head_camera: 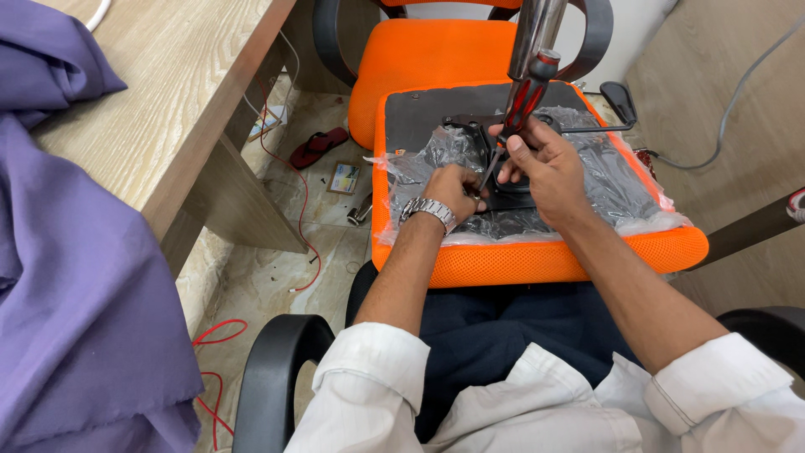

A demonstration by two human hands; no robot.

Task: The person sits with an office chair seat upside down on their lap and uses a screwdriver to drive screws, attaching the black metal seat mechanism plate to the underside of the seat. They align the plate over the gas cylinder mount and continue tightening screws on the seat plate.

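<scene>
White rolled-up sleeves [503, 403] fill the bottom edge of the frame, with dark trousers [503, 327] showing between the forearms. Just above them, in the centre, an upturned orange chair seat [545, 256] rests on the person's lap, its black underside wrapped in crinkled clear plastic [612, 180]. A black metal plate [511, 197] sits on that underside, and both hands work at it.

The right hand [545, 168] is closed around a screwdriver [521, 105] with a red and black handle, which stands tilted, its thin shaft running down and left to the plate. The left hand [453, 186], with a metal watch [428, 211] on its wrist, is curled in a loose fist right at the screwdriver's tip; whether it pinches a screw or only steadies the shaft I cannot tell. The two hands are just beside each other.

A shiny metal column [537, 29] rises from the plate towards the top of the frame, and a black lever [620, 105] sticks out to the upper right. Behind the seat stands another orange chair [419, 63]. A wooden desk [159, 109] takes the upper left, purple cloth [75, 277] hanging over it down the left side. On the tiled floor lie a red sandal [319, 147] and red wires [214, 335]. A black armrest [272, 373] curves at lower left.
</scene>
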